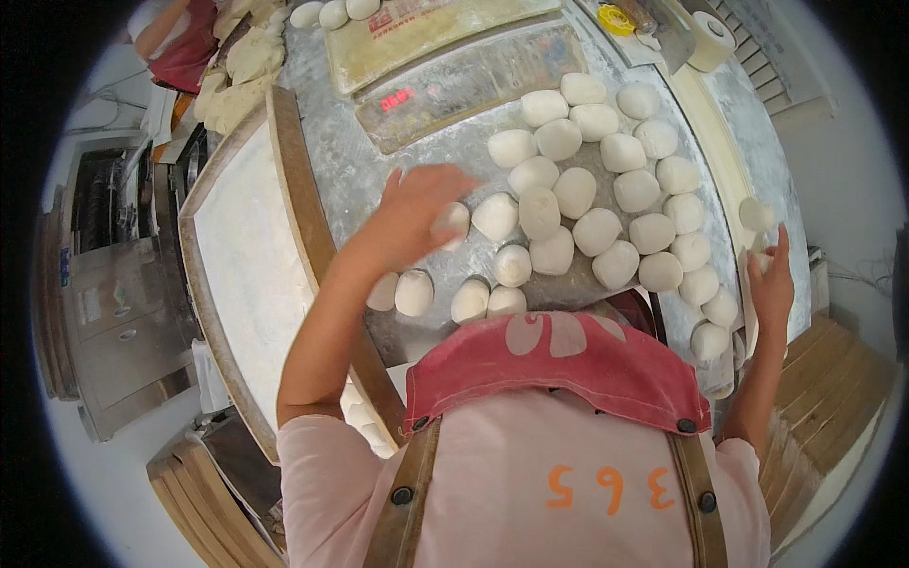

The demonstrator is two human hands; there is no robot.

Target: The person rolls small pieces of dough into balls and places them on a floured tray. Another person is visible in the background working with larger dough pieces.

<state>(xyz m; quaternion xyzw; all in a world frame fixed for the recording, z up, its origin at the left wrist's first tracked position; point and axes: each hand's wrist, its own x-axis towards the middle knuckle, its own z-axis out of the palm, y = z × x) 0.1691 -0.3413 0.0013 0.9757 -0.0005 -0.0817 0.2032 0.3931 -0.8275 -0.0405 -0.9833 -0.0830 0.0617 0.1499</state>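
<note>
Curving the left hand (422,206), loosely open, over a dough ball (455,227), perhaps to spare its roundness; holding the right hand (773,282) (grip impossible to tell) beside another ball (756,215).

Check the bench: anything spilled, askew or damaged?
No obvious damage. Loose white powder streaks the grey metal tabletop and the yellowed rectangular electronic scale, outside the shallow wood-framed tray, which looks messy but may be ordinary dusting. Rounded white dough pieces lie in an uneven cluster.

Dough balls (597,232) are white, the apron (559,367) red.
</note>
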